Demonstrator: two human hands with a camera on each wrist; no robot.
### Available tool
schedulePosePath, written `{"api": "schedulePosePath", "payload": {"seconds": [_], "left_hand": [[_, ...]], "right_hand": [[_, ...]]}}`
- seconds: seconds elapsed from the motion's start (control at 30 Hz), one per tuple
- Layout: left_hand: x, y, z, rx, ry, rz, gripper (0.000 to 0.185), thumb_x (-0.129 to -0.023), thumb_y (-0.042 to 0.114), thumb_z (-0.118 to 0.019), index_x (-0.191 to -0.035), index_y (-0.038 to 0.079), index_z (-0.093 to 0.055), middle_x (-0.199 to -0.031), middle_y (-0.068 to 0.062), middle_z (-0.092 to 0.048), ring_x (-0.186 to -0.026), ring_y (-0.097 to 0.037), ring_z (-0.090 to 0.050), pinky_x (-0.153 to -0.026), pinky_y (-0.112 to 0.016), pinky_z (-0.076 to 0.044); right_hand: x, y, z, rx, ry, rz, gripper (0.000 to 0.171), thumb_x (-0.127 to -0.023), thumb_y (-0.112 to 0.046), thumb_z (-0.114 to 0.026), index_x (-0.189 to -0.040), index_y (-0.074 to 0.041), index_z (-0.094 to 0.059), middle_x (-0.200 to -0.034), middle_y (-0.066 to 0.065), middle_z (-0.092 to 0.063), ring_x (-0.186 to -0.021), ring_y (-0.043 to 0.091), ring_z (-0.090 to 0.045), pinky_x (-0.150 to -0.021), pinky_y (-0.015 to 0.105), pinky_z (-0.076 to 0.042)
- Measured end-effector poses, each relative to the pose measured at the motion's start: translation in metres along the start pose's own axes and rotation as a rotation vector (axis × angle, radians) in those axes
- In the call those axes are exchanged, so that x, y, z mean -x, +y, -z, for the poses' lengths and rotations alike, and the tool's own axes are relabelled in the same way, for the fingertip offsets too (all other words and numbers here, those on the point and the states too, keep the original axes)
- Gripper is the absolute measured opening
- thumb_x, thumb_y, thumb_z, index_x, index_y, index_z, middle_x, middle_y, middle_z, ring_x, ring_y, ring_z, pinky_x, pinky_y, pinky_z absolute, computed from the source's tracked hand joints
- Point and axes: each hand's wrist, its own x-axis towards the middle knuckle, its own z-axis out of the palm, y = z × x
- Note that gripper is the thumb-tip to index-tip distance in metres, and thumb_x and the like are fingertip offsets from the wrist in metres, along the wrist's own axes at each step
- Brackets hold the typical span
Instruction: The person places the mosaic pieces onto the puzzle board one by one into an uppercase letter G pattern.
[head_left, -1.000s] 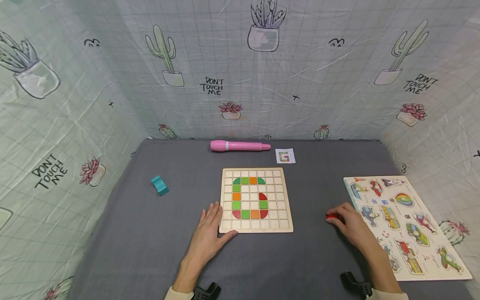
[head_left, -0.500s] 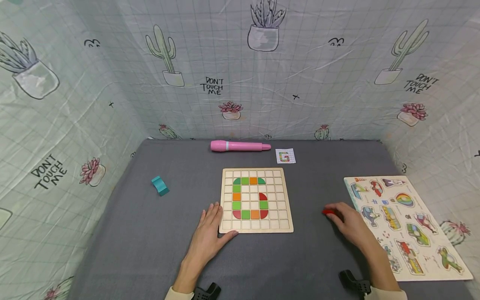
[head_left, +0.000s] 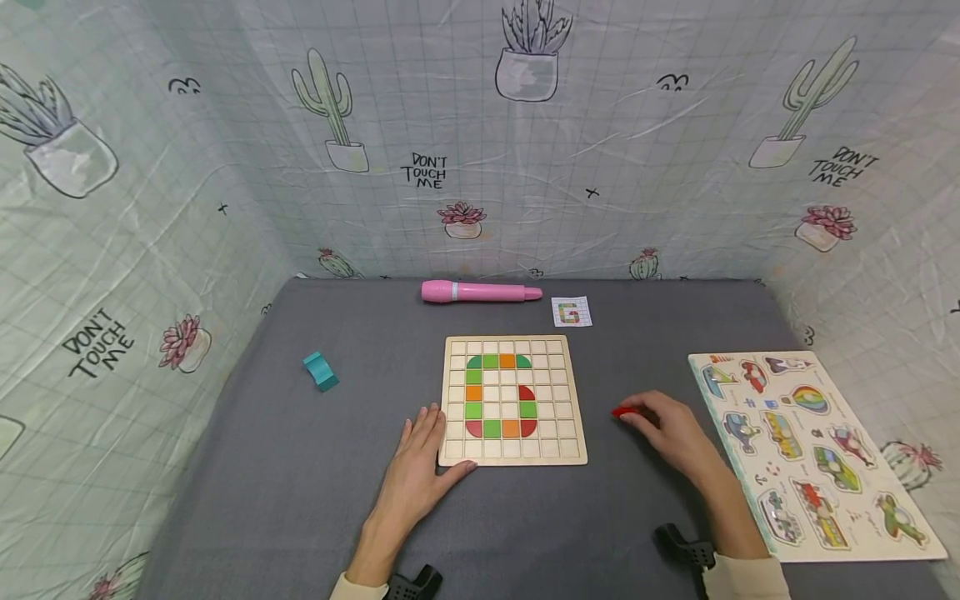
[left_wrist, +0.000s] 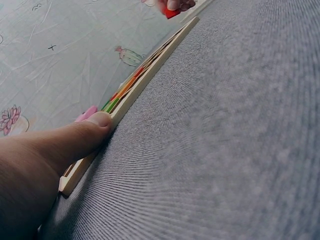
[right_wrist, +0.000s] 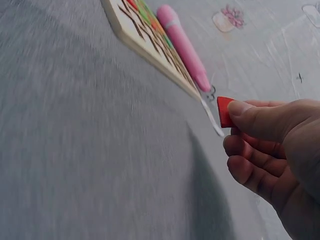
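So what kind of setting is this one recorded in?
Probably a small tabletop recording booth: a grey cloth-covered table walled on three sides by a cactus-print sheet, laid out with a wooden grid puzzle board, a vehicle peg puzzle and a pink pen.

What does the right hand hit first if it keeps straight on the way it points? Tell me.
Probably the grid board's right edge: the right hand, pinching a red tile, points left at it over bare cloth.
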Motion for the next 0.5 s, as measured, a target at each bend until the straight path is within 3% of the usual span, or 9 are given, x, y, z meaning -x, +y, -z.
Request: {"api": "schedulePosePath", "payload": {"seconds": [0.17, 0.5], "left_hand": [[0.000, 0.000, 0.001, 0.001, -0.011, 0.003, 0.092, -0.082, 0.057, -0.075, -0.146, -0.004, -0.048, -0.154, -0.022, -0.045, -0.149, -0.037, -0.036, -0.124, -0.056, -0.028], [0.000, 0.000, 0.001, 0.012, -0.017, 0.004, 0.091, -0.083, 0.055, -0.076, -0.146, -0.004, -0.048, -0.155, -0.021, -0.044, -0.149, -0.037, -0.035, -0.124, -0.056, -0.027]], "right_hand": [[-0.011, -0.010, -0.009, -0.028, -0.013, 0.050, 0.019, -0.087, -0.006, -0.077, -0.105, -0.011, -0.074, -0.095, 0.000, -0.071, -0.078, 0.005, -0.059, -0.067, 0.026, -0.056], [-0.033, -0.032, -0.027, -0.063, -0.086, 0.027, 0.019, -0.090, -0.010, -0.074, -0.109, -0.011, -0.072, -0.099, 0.001, -0.070, -0.081, 0.009, -0.059, -0.071, 0.028, -0.056]]}}
